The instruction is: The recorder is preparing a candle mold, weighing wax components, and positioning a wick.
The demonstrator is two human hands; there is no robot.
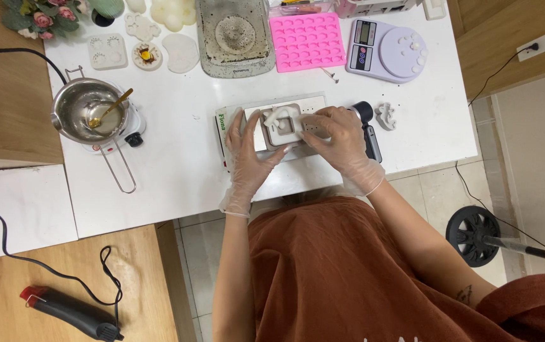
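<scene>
A small grey-white silicone mould (283, 126) lies on a white rectangular board (313, 103) near the front edge of the white table (177, 158). Both hands wear thin clear gloves. My left hand (249, 155) rests on the mould's left side, thumb and fingers spread along its edge. On the right side, my right hand (341, 140) presses down with its fingers curled over the mould's rim. A white cast shape shows inside the mould between the two hands.
A steel melting pot (88, 111) with a gold spoon sits on a small heater at left. Behind are a pink mould (306, 40), a kitchen scale (386, 50), a grey tray (234, 35) and white casts. A black tool (368, 126) lies right of the board. A heat gun (69, 310) is on the floor.
</scene>
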